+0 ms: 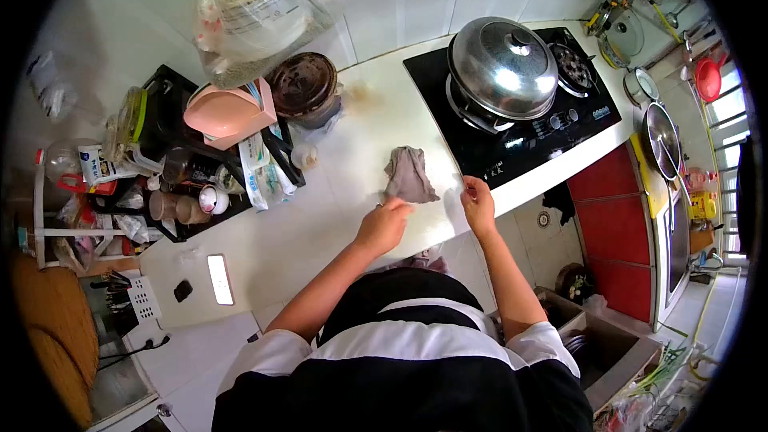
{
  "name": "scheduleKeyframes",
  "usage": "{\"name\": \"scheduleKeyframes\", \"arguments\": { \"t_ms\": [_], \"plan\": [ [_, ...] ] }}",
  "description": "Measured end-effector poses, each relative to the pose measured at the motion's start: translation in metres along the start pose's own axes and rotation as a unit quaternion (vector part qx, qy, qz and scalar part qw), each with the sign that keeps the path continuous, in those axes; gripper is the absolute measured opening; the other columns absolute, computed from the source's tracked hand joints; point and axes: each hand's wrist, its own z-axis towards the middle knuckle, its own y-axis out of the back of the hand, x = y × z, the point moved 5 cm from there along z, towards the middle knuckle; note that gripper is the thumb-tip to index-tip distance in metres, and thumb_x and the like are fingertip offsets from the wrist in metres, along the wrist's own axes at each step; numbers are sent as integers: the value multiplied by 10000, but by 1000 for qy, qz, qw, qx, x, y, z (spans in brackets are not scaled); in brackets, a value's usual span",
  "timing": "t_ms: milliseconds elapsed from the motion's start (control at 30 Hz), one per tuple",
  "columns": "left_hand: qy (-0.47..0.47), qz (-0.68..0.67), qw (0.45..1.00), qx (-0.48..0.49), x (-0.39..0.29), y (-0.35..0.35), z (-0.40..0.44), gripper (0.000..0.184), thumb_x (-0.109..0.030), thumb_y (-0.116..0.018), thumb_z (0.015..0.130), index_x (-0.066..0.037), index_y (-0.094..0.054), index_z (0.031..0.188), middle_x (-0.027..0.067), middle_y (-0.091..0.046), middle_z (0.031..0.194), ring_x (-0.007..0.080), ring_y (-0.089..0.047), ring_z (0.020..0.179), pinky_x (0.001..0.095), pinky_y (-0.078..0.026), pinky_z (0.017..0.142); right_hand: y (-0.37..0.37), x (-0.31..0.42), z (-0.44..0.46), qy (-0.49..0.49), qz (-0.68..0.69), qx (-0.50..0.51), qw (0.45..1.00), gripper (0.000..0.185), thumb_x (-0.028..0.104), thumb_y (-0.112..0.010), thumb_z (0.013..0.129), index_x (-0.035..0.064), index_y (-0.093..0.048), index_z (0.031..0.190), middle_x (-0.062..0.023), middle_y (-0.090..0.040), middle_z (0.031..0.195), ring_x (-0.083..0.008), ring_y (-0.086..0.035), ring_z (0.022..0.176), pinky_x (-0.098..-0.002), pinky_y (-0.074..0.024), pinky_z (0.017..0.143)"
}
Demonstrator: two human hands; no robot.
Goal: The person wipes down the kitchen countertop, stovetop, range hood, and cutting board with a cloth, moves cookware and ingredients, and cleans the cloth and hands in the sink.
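Observation:
A crumpled grey-brown cloth lies on the white countertop. Just below it is my left hand, its fingers loosely apart and close to the cloth's lower edge, with nothing visible in them. My right hand is at the counter's front edge, by the near corner of the black gas stove. Its fingers are curled together, and anything between them is hidden. A large steel pot with a domed lid sits on the stove's left burner.
A pink container, a lidded dark tub and a crowded black rack stand to the left. Nearer are a phone and a small black object. An open drawer is at lower right.

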Motion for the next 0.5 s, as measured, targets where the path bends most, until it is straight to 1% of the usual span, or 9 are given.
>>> {"name": "scheduleKeyframes", "arguments": {
  "t_ms": [33,67,100,133,167,200,267,367,500],
  "plan": [
    [59,-23,998,-20,6,-2,5,420,-142,-660,793,-86,-564,1198,116,-518,1245,326,-505,1146,416,-428,960,8,10,-4,2,-48,3,999,341,41,-606,803,51,-579,1143,-152,-591,1101,-273,-598,935,-347,-488,836],
    [61,-24,998,-20,8,-7,14,420,-142,-660,793,-86,-564,1198,116,-518,1245,326,-505,1146,416,-428,960,13,20,-4,5,-94,6,996,310,41,-608,792,47,-603,1102,-154,-594,1102,-300,-587,961,-359,-478,866],
    [48,55,994,-86,9,-8,25,490,-189,-665,804,-102,-519,1264,139,-443,1331,357,-433,1222,453,-385,1002,14,27,-2,5,-94,8,996,310,41,-608,792,47,-603,1102,-154,-594,1102,-300,-587,961,-359,-478,866],
    [34,135,978,-152,9,-8,35,563,-235,-669,816,-118,-474,1331,162,-368,1417,389,-361,1299,490,-342,1044,13,42,2,83,-153,-12,985,299,40,-610,784,46,-614,1083,-151,-596,1106,-315,-569,993,-365,-466,888],
    [34,137,978,-153,11,-14,46,563,-235,-669,816,-118,-474,1331,162,-368,1417,389,-361,1299,490,-342,1044,12,53,7,162,-210,-33,964,289,39,-611,776,45,-626,1064,-147,-597,1109,-331,-551,1025,-371,-454,910],
    [59,170,976,-126,15,-23,55,648,-291,-673,816,-123,-408,1383,179,-283,1463,427,-277,1334,538,-299,1054,9,51,15,150,-220,-10,964,332,70,-610,784,57,-609,1116,-145,-573,1199,-335,-504,1129,-402,-415,962],
    [103,199,971,-81,36,-44,71,787,-418,-669,813,-132,-315,1455,183,-160,1529,464,-123,1393,623,-227,1062,6,45,30,155,-264,-34,952,350,102,-612,806,63,-591,1153,-147,-532,1265,-340,-465,1184,-415,-380,999],
    [77,183,974,-109,50,-53,81,793,-403,-662,822,-97,-301,1458,186,-170,1527,470,-143,1387,566,-245,1082,2,14,48,121,-334,-61,933,439,221,-578,842,74,-524,1252,-153,-414,1414,-352,-348,1317,-498,-254,1086],
    [21,182,977,-106,67,-38,111,762,-372,-652,834,-71,-311,1446,191,-190,1519,461,-173,1383,538,-254,1088,-2,16,45,116,-394,-64,909,458,246,-536,854,83,-510,1281,-144,-396,1432,-333,-330,1338,-502,-214,1107]
  ]
}}
